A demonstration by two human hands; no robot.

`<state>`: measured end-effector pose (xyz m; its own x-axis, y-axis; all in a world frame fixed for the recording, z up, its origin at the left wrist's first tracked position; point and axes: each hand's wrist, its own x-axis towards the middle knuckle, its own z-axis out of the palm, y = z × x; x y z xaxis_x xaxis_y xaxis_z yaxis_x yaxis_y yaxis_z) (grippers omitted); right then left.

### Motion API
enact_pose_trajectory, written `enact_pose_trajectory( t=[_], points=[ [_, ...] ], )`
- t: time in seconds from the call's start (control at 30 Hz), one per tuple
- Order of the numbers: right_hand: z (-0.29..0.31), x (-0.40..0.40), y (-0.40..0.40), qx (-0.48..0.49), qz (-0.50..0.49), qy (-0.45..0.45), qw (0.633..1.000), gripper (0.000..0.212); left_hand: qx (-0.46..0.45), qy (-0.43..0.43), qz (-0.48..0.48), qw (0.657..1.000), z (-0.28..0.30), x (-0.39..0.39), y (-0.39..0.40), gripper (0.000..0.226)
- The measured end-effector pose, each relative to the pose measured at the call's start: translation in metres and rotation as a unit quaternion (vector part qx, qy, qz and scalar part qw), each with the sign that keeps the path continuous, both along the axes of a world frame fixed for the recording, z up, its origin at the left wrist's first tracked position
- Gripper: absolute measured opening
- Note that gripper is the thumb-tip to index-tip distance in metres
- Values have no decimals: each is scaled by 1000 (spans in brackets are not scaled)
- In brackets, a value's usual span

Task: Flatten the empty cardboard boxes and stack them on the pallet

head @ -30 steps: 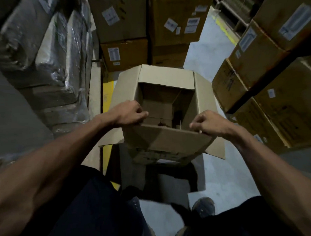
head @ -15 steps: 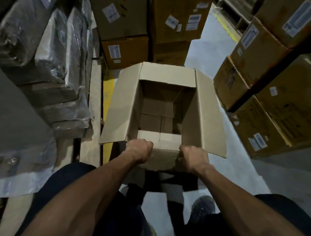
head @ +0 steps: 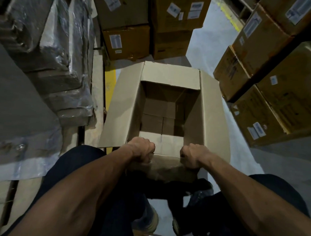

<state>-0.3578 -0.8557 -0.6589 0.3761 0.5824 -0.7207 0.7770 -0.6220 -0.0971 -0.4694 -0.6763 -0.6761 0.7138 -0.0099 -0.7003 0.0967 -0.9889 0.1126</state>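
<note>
A pale grey concrete floor runs through a dim storeroom. A yellow painted line crosses the floor, and left of it sit plastic-wrapped bundles on a wooden pallet. Beyond the line stand stacked labelled cartons. Far right of it, more labelled cartons fill dark shelving.

Warehouse, stacked labelled cartons (shrink-wrapped goods)

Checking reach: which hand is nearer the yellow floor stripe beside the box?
Left. The left hand grips the box's near flap on the stripe's side; the right hand grips farther away.
</note>
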Motion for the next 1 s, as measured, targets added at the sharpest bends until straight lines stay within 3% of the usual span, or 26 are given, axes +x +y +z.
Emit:
enact_pose_trajectory(
  t=[0.1,0.17,0.23,0.33,0.37,0.43,0.53,0.67,0.7,0.73,0.77,0.83,1.0],
  points=[
    [8,17,-1,72,-120,74,987,30,-41,15,44,998,-1,0,10,36],
    [13,30,-4,183,-209,31,960,31,-83,35,89,992,-1,6,20,62],
    [13,44,-3,256,-270,-75,925,39,-113,37,130,984,-1,21,30,74],
    [-1,73,7,257,-296,-171,904,61,-161,-27,217,963,-10,58,45,51],
    [-7,82,13,252,-311,-168,901,66,-204,-64,281,935,-13,68,49,40],
    [-22,103,27,240,-366,-139,888,76,-332,-110,452,821,-24,96,54,33],
    [-37,129,46,234,-455,-102,853,73,-499,-113,646,567,-28,139,54,29],
    [-54,141,52,205,-489,-82,844,45,-603,-153,737,265,-27,197,56,66],
    [-56,141,50,198,-492,-81,844,39,-616,-164,743,203,-23,207,57,63],
    [-59,143,49,193,-494,-80,844,34,-618,-171,749,165,-20,219,58,56],
    [-59,146,49,190,-495,-80,844,32,-612,-176,757,150,-17,230,59,46],
    [-59,149,49,184,-493,-80,847,31,-588,-186,770,160,-17,247,64,34],
    [-56,149,50,180,-506,-77,840,31,-521,-248,778,251,-1,269,72,40]
  ],
)
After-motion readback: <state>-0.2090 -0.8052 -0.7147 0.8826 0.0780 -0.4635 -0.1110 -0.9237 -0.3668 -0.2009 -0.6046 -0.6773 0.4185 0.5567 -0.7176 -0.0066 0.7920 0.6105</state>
